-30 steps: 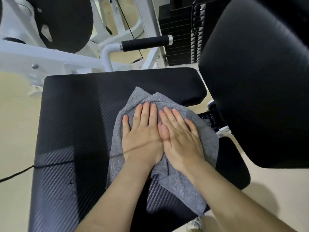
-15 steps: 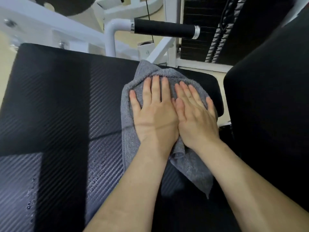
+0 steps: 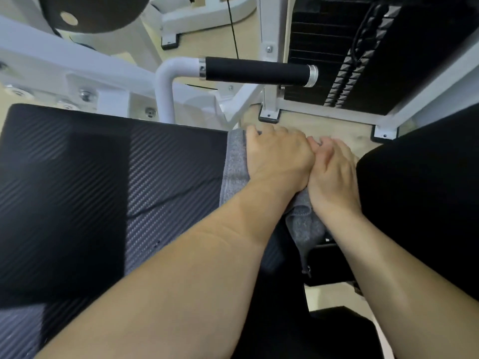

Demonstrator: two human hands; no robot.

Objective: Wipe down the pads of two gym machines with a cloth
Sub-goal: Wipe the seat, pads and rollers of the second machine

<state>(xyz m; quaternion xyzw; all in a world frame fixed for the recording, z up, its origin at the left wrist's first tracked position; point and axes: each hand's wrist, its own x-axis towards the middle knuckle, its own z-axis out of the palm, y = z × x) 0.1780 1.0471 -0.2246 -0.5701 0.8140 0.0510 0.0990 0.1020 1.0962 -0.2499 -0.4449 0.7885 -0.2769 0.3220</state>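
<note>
A grey cloth (image 3: pixel 234 161) lies on the black textured seat pad (image 3: pixel 103 177) at its far right corner. My left hand (image 3: pixel 277 156) presses on the cloth, its fingers curled over the pad's far edge. Beside it, touching, my right hand (image 3: pixel 333 174) also presses the cloth, fingers bent over the edge. A tail of the cloth (image 3: pixel 305 226) hangs down between my forearms. A second black pad (image 3: pixel 420 198), the backrest, stands at the right.
A white machine frame (image 3: pixel 166 99) with a black foam-grip handle (image 3: pixel 256 71) rises just beyond the seat pad. A black weight stack (image 3: pixel 324 47) stands at the back right. Beige floor (image 3: pixel 324 128) shows past the pad's edge.
Both hands have slid the cloth away from me along the seat pad to its far edge. Their flat fingers now curl over that edge.
</note>
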